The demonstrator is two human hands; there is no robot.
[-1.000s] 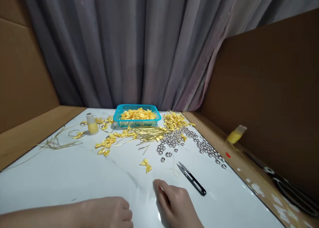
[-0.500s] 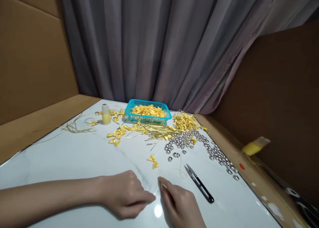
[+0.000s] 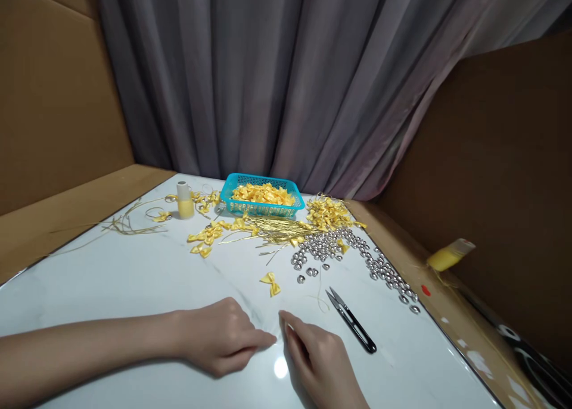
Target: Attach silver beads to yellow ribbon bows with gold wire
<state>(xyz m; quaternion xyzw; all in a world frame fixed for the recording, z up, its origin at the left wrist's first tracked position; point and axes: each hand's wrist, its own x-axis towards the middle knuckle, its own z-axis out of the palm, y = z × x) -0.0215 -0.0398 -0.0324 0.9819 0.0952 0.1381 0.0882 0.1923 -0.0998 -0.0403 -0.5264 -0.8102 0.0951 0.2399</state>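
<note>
On the glossy white counter point(image 3: 134, 284), faintly grey-veined like marble, a single yellow bow point(image 3: 271, 283) could be seen just beyond the fingertips, its satiny ribbon gathered at the centre & flared at both ends. The left hand point(image 3: 221, 337) was angled in from the L, w/ its fingers point(image 3: 261, 339) curled & a tip pointed toward the other hand; whether anything was pinched there couldn't be told. The right hand point(image 3: 319, 358) was bent into a rounded loop, thumb & index drawn near each other; its grip couldn't be made out either.

To the R, a fine pale thread point(image 3: 320, 299) was looped near slim snips point(image 3: 353, 322), their pointed blades parted, black handle smooth. Farther back, rounded shiny silver beads point(image 3: 319, 245) were scattered in a dense cluster, w/ a looser trail along the R edge. To their L, thin gold wires point(image 3: 279, 229) were bunched in a sheaf. Small bows point(image 3: 263, 193) were heaped in a turquoise basket point(image 3: 300, 203) w/ perforated walls, & a crinkly yellow pile point(image 3: 328, 212) was massed beside it. At far L, a tapered spool point(image 3: 185, 200) wound w/ yellow was stood upright. A pleated grey-purple curtain point(image 3: 254, 75) was hung behind, btwn matte brown panels point(image 3: 58, 87).
</note>
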